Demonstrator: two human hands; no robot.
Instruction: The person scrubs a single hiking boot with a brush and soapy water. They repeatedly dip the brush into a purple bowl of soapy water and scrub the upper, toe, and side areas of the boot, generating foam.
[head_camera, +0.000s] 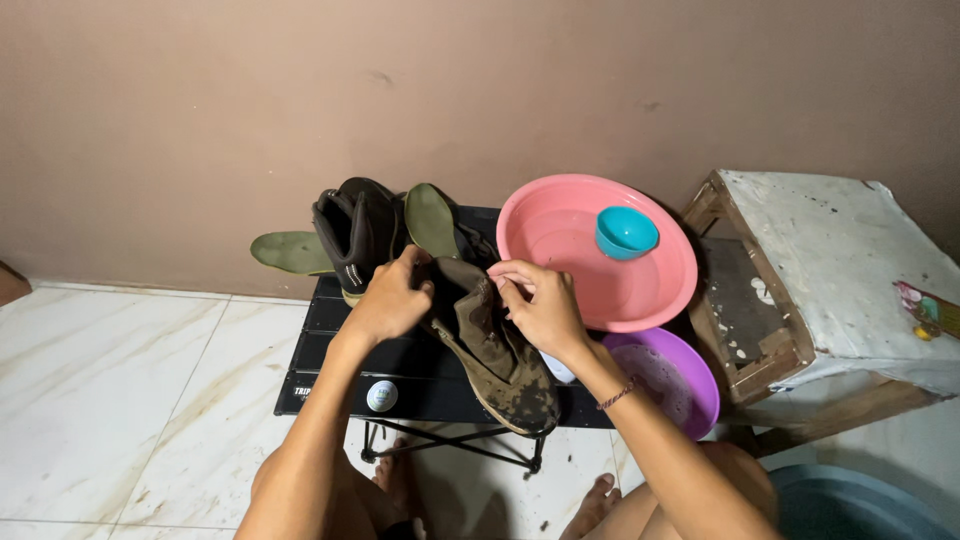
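I take the small black slatted table (330, 350) as my landmark. Over its middle I hold a muddy olive-brown boot (495, 345), toe pointing toward me and past the table's near edge, its sole caked with dark dirt. My left hand (388, 300) is curled around the boot's opening on the left side, gripping the collar; my right hand (543, 305) pinches the collar's fabric on the right between thumb and fingertips, a thin bracelet (618, 394) on that wrist. At the table's far edge a second dark boot (355, 235) stands upright against the wall, with two flat green insoles (292, 252) beside it, one lying to its left, one leaning to its right. Off the table's right side, a smooth pink plastic basin (600, 290) overhangs the corner, with a small teal bowl (627, 232) inside; a purple basin (675, 385) sits lower, partly under it. Further right stands a worn wooden stool (830, 250) with chipped white paint. Left of the table the pale marbled tile floor (110, 400) gives open room; the right side is crowded. The table's front left strip is bare save a round white sticker (381, 396).
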